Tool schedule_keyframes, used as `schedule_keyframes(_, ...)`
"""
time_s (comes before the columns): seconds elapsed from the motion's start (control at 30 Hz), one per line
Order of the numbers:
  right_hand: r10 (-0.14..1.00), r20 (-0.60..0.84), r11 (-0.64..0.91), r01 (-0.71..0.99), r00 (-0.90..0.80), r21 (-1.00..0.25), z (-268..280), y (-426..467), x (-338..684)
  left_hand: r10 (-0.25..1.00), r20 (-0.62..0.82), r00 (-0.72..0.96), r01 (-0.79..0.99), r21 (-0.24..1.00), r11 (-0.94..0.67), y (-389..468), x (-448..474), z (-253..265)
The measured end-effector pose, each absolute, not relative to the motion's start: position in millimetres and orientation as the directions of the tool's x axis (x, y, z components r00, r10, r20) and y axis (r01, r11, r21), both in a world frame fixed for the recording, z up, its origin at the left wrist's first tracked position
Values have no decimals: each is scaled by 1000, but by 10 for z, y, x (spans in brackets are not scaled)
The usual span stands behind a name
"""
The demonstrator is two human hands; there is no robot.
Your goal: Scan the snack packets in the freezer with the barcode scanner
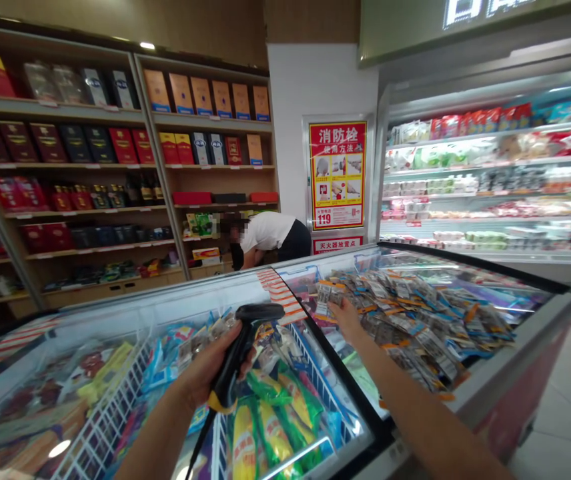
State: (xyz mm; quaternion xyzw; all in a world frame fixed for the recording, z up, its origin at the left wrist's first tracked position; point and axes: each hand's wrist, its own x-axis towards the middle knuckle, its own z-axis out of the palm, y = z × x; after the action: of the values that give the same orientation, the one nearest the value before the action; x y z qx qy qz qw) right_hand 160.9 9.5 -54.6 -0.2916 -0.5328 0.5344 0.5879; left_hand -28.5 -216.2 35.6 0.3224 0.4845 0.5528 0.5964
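My left hand [220,363] is wrapped round the handle of a black and yellow barcode scanner [239,353], held above the freezer's glass lid. Its head points right, and a black cable hangs from the grip. My right hand [346,318] pinches a small flat packet [326,299] with a printed label, at the left edge of a pile. That pile of packets [405,313], clear with orange and blue ends, is spread over the glass on the right. The fingertips of my right hand are partly hidden.
Below the glass, the chest freezer [355,390] holds white wire baskets [108,403] and green-yellow packs [270,427]. Behind it a person [273,233] bends by shelves of boxes [210,123]. A lit refrigerated display [490,167] stands at right, beyond a fire-hydrant poster [338,175].
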Motion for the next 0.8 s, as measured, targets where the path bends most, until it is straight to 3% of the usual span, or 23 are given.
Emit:
schedule_keyframes(0.13, 928, 354, 325, -213, -115, -921, -574, 78, 1558, 979, -193, -61, -363, 918, 159, -2143, -270, 376)
schedule_keyframes(0.4, 901, 377, 302, -313, -214, -900, -630, 2, 1460, 962, -269, -54, -358, 904, 233, -2239, -249, 243)
schedule_keyframes(0.8, 890, 408, 366, -217, -202, -905, -688, 16, 1473, 966, -248, -80, -328, 921, 209, -2265, -136, 349)
